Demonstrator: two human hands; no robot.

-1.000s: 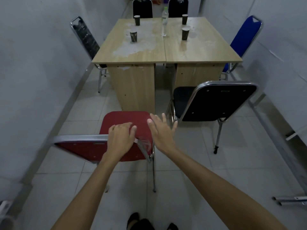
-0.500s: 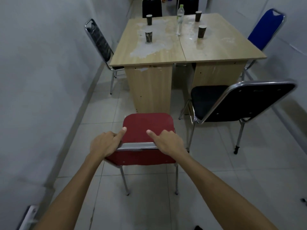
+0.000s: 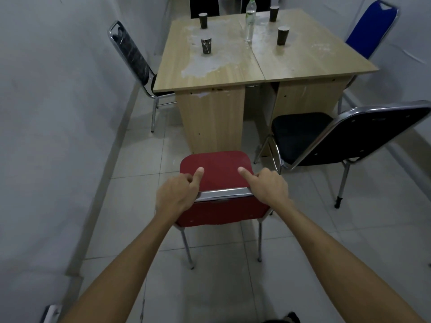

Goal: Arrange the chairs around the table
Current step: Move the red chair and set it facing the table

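My left hand (image 3: 177, 194) and right hand (image 3: 268, 190) grip the red chair (image 3: 214, 169) at frame centre, just short of the table (image 3: 233, 73), its place there and the skewed black chair (image 3: 300, 134) at right still unsettled.

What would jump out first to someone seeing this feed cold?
The red chair at centre, with the left hand and right hand both gripping the chrome top rail of its backrest, facing the near end of the wooden table. To its right a black chair stands skewed at an angle to the table. On the tabletop stand four dark cups and a water bottle.
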